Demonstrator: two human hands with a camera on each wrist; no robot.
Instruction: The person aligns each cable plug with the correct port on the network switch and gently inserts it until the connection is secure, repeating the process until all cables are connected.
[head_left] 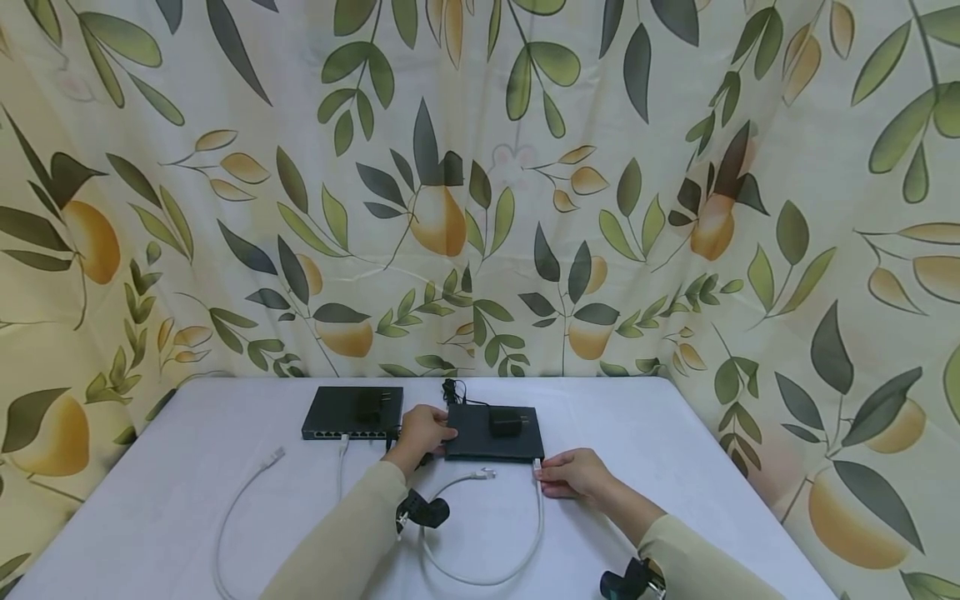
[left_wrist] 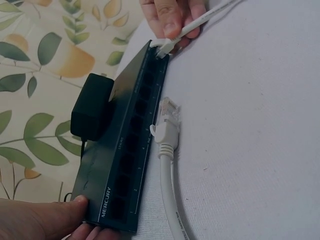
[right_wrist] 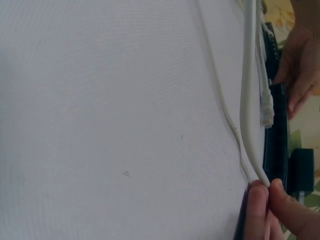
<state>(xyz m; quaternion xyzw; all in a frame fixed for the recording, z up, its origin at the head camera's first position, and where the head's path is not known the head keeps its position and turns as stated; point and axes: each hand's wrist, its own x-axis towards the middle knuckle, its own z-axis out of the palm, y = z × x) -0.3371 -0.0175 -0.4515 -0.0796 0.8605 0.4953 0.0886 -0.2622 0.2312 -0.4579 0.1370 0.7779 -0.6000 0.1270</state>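
Observation:
A black network switch (head_left: 468, 433) marked MERCURY lies on the table with its port row facing the person. My left hand (head_left: 422, 432) grips its left end, thumb (left_wrist: 80, 205) on top and fingers below. At the other end, my right hand (head_left: 576, 473) pinches the plug (left_wrist: 167, 47) of a white Ethernet cable (head_left: 542, 517). The plug's clear tip shows at the last port; how deep it sits I cannot tell. The cable loops round to its other plug (left_wrist: 167, 127), which lies in front of the ports. A black power adapter (head_left: 506, 422) rests on the switch.
To the left stands a second switch (head_left: 322, 408), with another adapter (head_left: 369, 407) on top and a white cable (head_left: 341, 467) at its ports. Farther left lies a loose white cable (head_left: 232, 508). A black power cord (head_left: 450, 390) is behind, near the printed curtain (head_left: 480, 275).

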